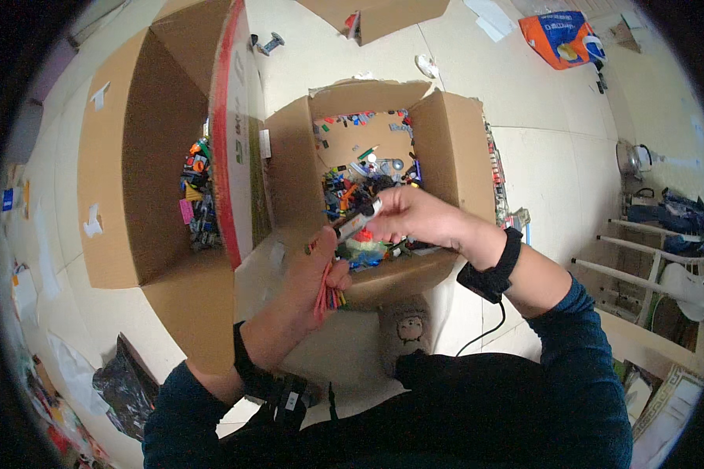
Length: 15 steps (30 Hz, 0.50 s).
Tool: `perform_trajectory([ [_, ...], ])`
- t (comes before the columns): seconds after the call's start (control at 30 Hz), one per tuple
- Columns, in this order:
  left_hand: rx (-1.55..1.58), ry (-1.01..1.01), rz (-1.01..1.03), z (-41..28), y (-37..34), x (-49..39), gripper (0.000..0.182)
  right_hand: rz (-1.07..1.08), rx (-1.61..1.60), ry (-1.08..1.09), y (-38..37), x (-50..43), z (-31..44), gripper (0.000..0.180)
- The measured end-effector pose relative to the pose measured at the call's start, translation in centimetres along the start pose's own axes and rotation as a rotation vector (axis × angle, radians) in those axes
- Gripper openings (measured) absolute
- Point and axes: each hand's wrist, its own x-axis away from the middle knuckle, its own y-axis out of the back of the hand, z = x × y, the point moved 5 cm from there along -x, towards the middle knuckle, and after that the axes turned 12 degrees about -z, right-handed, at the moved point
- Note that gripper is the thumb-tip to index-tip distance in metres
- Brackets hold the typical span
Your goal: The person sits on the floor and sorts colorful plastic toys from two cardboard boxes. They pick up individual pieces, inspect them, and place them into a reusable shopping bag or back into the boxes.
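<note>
My left hand (320, 267) is closed round a bundle of thin coloured sticks (331, 296) and also holds one end of a small white and black piece (352, 227), whose exact kind I cannot tell. The fingers of my right hand (396, 214) pinch the upper end of that same piece. Both hands are over the near part of an open cardboard box (287, 158). Inside it lie many small plastic building-toy pieces (349, 190), a green pencil-like stick (368, 152) and a clear bag (364, 252) with coloured contents, partly hidden by my hands.
A larger open cardboard box (167, 146) stands at the left with mixed toy pieces (198, 193) in it. Beyond lies a blue and orange bag (563, 41). A black plastic bag (128, 387) is at lower left, a white rack (639, 246) at right. A cable (493, 328) hangs from my right wrist.
</note>
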Motion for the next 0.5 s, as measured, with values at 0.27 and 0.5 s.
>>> perform_trajectory([
  [0.27, 0.028, -0.110, 0.059, -1.4, -1.8, -0.8, 0.033, -0.238, 0.599, 0.375, 1.6, -2.1, 0.0, 0.011],
  [0.5, -0.224, -0.182, -0.020, -1.5, -1.0, -1.1, 0.048, -0.260, 0.355, 0.295, 3.6, -3.2, 1.7, 0.004],
])
